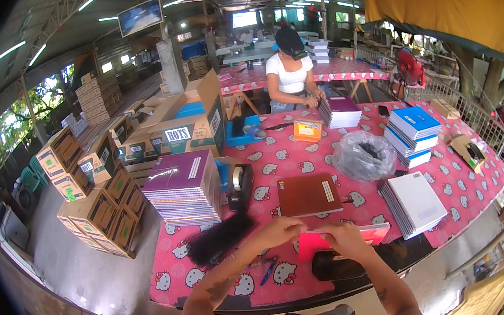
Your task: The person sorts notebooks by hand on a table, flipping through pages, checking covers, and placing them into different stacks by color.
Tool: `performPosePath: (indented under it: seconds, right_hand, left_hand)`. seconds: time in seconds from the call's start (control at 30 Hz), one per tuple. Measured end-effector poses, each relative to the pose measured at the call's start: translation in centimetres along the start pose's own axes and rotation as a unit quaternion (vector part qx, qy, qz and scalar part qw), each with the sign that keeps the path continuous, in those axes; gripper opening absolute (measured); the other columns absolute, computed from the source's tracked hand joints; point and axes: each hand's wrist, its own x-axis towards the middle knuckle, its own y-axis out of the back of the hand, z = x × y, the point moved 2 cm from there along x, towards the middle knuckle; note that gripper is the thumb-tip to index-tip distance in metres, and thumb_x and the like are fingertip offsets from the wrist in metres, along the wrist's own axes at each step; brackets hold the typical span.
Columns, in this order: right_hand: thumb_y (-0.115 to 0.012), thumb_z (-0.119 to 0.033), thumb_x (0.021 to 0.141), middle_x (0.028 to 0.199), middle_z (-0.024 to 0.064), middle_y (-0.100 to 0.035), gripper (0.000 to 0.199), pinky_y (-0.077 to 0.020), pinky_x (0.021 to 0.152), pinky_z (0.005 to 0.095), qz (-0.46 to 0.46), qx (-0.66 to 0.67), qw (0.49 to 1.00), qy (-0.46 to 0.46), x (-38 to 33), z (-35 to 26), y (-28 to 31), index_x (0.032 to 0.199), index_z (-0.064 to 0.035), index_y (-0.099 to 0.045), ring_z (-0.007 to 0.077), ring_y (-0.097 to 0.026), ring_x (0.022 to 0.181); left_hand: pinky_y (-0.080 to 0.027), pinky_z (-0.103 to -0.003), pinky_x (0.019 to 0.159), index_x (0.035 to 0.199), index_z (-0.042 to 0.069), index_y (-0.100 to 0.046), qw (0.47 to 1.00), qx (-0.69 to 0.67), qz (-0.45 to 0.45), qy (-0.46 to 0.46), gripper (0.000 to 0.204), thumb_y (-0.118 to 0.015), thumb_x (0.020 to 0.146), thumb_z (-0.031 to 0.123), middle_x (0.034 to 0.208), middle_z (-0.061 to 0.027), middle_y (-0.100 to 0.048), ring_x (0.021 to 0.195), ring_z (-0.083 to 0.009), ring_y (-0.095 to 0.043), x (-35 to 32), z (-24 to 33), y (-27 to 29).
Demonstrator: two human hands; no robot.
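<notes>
A red notebook (377, 233) is tilted up at the table's near edge, in front of me. My right hand (345, 240) grips its upper edge, thumb and fingers closed on it. At the notebook's upper left corner, my left hand (280, 232) is closed in a pinch; whatever it pinches is too small to make out. A brown notebook (306, 196) lies flat just beyond both hands. Left of my left forearm is a bundle of thin black strips (219, 241). Blue-handled pliers (268, 272) lie between my forearms. A dark, glossy object (332, 265) sits under my right wrist.
Purple notebooks (184, 187) and a black tape dispenser (240, 187) stand left. White notebooks (417, 201), blue notebooks (413, 126) and a clear plastic bag (361, 157) are right. Across the pink tablecloth (289, 156), a person (290, 78) handles purple notebooks. Cartons (106, 214) fill the left floor.
</notes>
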Motion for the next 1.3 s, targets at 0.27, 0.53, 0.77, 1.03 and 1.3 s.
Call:
performPosePath:
  seconds: [0.27,0.53,0.77,1.03,1.3]
  right_hand:
    - [-0.070,-0.013,0.087,0.099,0.0049,-0.075,0.026,-0.0579,0.068,0.0426,0.005,-0.031,0.999,0.005,-0.3,-0.2,-0.6,0.112,-0.0201,-0.073,0.0301,-0.072,0.080]
    - [-0.070,-0.018,0.090,0.097,0.0070,-0.074,0.029,-0.0574,0.070,0.0450,0.008,-0.046,0.998,0.032,-1.0,0.1,2.5,0.119,-0.0210,-0.070,0.0310,-0.072,0.082]
    - [-0.069,-0.027,0.092,0.088,0.0111,-0.074,0.023,-0.0564,0.069,0.0481,-0.045,-0.067,0.997,-0.005,-1.2,2.8,1.6,0.112,-0.0183,-0.074,0.0323,-0.072,0.080]
    - [-0.070,-0.031,0.091,0.085,0.0118,-0.074,0.023,-0.0568,0.068,0.0482,-0.050,-0.117,0.991,-0.045,-1.2,3.6,1.4,0.110,-0.0200,-0.076,0.0327,-0.072,0.078]
    - [-0.070,-0.030,0.091,0.085,0.0111,-0.074,0.022,-0.0572,0.066,0.0463,-0.029,-0.111,0.993,-0.039,-1.4,3.1,1.5,0.109,-0.0201,-0.076,0.0323,-0.072,0.075]
  left_hand:
    - [-0.053,-0.045,0.074,0.110,0.010,-0.064,0.955,0.284,0.079,-0.025,0.023,-0.065,0.097,0.028,0.094,-0.0132,-0.066,0.090,-0.0347,-0.068,-1.8,3.2,-0.8]
    - [-0.054,-0.046,0.066,0.110,0.011,-0.064,0.893,0.345,0.226,-0.183,0.028,-0.064,0.098,0.036,0.104,-0.0084,-0.060,0.083,-0.0326,-0.067,-2.4,3.0,-2.4]
    - [-0.054,-0.043,0.073,0.112,0.011,-0.062,0.918,0.336,0.171,-0.126,0.029,-0.065,0.097,0.036,0.101,-0.0076,-0.057,0.094,-0.0289,-0.065,-1.3,3.1,-2.4]
    - [-0.025,-0.066,0.114,0.152,-0.001,-0.038,0.807,0.527,0.260,-0.054,0.084,-0.054,0.095,0.059,0.158,-0.0265,-0.034,0.147,-0.0451,-0.030,-2.1,0.0,-11.8]
    - [-0.021,-0.067,0.116,0.153,-0.003,-0.035,0.794,0.525,0.295,-0.083,0.084,-0.052,0.097,0.056,0.161,-0.0250,-0.031,0.151,-0.0404,-0.028,-0.9,-1.0,-10.9]
